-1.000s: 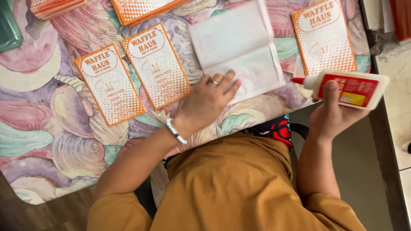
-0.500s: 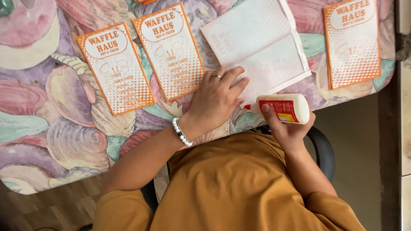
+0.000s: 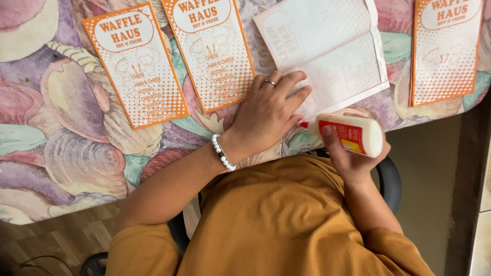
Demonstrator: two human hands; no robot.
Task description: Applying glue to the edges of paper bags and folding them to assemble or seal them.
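Left hand, palm down, fingers spread flat, gripping nothing, presses the near edge of a white paper bag lying face-down on the shell-patterned tablecloth. Right hand wraps around a white plastic glue bottle with red label, red nozzle pointing left, seemingly touching the left fingertips. Orange-printed paper bags lie alongside.

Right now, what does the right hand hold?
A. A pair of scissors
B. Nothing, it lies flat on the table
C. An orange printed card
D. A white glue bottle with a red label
D: the right hand grips a white glue bottle with a red label and red tip, pointed toward the white sheet that the left hand presses flat.
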